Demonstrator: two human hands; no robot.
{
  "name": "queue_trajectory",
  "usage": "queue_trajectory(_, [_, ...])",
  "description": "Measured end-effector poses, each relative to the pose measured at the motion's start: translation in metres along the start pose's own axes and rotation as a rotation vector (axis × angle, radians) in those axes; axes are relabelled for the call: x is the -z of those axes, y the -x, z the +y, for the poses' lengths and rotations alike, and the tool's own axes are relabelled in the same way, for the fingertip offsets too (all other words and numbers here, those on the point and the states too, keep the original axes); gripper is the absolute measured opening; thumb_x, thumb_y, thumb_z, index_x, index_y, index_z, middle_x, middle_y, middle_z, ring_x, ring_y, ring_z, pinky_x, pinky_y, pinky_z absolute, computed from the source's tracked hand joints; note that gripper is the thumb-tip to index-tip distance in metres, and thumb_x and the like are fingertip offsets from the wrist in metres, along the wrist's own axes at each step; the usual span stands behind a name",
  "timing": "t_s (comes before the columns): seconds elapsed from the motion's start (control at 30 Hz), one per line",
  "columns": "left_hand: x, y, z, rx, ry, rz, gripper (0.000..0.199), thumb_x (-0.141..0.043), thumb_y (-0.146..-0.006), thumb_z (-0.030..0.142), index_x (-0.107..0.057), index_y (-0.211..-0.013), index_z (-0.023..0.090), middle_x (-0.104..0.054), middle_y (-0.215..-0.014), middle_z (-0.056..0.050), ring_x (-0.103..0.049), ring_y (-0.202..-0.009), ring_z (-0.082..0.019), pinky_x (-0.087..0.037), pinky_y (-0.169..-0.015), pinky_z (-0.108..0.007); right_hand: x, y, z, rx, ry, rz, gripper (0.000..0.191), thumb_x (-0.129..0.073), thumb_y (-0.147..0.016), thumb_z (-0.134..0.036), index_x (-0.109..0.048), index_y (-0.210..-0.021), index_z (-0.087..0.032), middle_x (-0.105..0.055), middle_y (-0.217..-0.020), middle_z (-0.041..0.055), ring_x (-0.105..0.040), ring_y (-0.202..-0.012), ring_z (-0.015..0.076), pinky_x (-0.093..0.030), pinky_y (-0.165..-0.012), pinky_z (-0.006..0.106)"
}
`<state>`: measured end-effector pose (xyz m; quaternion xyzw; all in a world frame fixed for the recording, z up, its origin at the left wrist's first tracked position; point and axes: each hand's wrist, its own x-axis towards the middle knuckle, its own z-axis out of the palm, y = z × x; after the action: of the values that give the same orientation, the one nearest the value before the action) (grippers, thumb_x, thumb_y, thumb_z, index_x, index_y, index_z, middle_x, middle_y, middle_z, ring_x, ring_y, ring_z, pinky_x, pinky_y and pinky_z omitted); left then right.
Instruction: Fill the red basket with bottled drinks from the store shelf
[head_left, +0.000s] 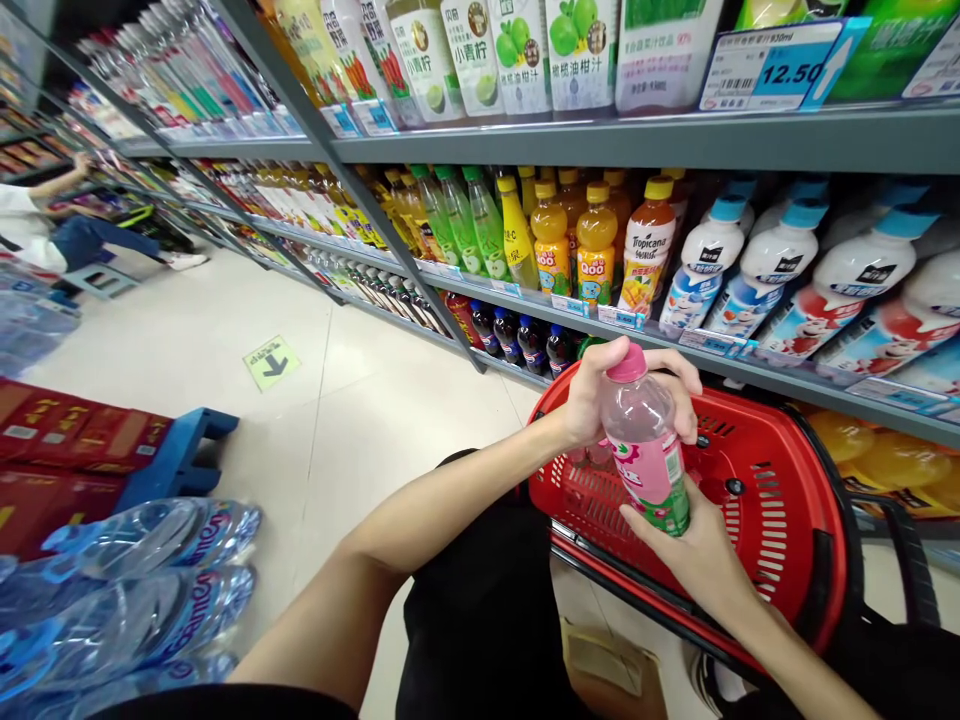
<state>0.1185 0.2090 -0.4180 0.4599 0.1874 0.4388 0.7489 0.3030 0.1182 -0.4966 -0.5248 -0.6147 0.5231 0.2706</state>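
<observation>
A clear bottle (646,450) with a pink cap and a pink and green label leans slightly over a red basket (806,500). My left hand (592,395) grips it near the cap, the fingers bent at the bottle's neck. My right hand (694,545) holds the lower part, thumb on the label side and the other fingers mostly hidden behind the bottle. Further fingers curl behind the cap at its right. Inside the basket, behind the bottle, pinkish clear items are partly visible.
Drink shelves (570,145) run along the far side, with white blue-capped bottles (776,265) nearest the basket. Water bottle packs (142,590) and red boxes (75,435) stand at the left. A seated person (97,240) is at the far left. A black handle (904,565) lies right of the basket.
</observation>
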Motion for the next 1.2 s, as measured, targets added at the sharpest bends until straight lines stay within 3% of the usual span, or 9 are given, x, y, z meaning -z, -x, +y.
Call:
queue_trajectory(0.3, [-0.005,0.002,0.003,-0.010,-0.031,-0.003,0.077,-0.050,-0.070,0.088,-0.063,-0.100,0.018,-0.067,-0.067,-0.009,-0.068,-0.068,-0.027,-0.054,-0.071,-0.038,0.001,-0.003,0.007,0.090,0.239,0.203,0.050,-0.075,-0.082,-0.060,-0.060,-0.112,-0.022,-0.074,-0.096,0.0065,-0.071,-0.082,0.0260,-0.054,-0.075,0.035])
queue_trajectory(0.6, [-0.007,0.001,0.006,-0.078,0.015,-0.056,0.077,-0.046,-0.073,0.082,-0.062,-0.103,0.013,-0.069,-0.070,-0.014,-0.068,-0.075,-0.030,-0.053,-0.080,-0.043,0.012,-0.010,0.009,0.090,0.385,0.328,0.057,-0.075,-0.079,-0.058,-0.062,-0.122,-0.022,-0.074,-0.107,0.0096,-0.072,-0.093,0.0305,-0.055,-0.078,0.036])
queue_trajectory(0.83, [-0.006,0.003,0.004,-0.120,0.027,-0.108,0.069,-0.042,-0.083,0.075,-0.064,-0.102,0.013,-0.070,-0.072,-0.014,-0.068,-0.075,-0.028,-0.053,-0.079,-0.040,0.011,-0.011,0.010,0.075,0.354,0.292,0.056,-0.077,-0.078,-0.057,-0.062,-0.120,-0.023,-0.075,-0.099,0.0077,-0.071,-0.085,0.0284,-0.055,-0.077,0.036])
queue_trajectory(1.07, [-0.001,0.004,0.003,-0.007,-0.031,-0.013,0.072,-0.035,-0.082,0.081,-0.063,-0.095,0.016,-0.072,-0.080,-0.016,-0.072,-0.080,-0.029,-0.056,-0.075,-0.039,0.009,-0.012,0.010,0.122,0.233,0.194,0.047,-0.078,-0.082,-0.057,-0.061,-0.109,-0.022,-0.072,-0.090,0.0033,-0.066,-0.072,0.0210,-0.054,-0.071,0.032])
queue_trajectory(1.2, [-0.001,0.003,0.003,0.027,-0.069,0.038,0.076,-0.036,-0.080,0.085,-0.065,-0.093,0.016,-0.073,-0.084,-0.016,-0.073,-0.084,-0.030,-0.058,-0.074,-0.039,0.007,-0.013,0.013,0.100,0.111,0.080,0.051,-0.080,-0.083,-0.055,-0.059,-0.114,-0.021,-0.073,-0.095,0.0040,-0.067,-0.077,0.0201,-0.055,-0.074,0.032])
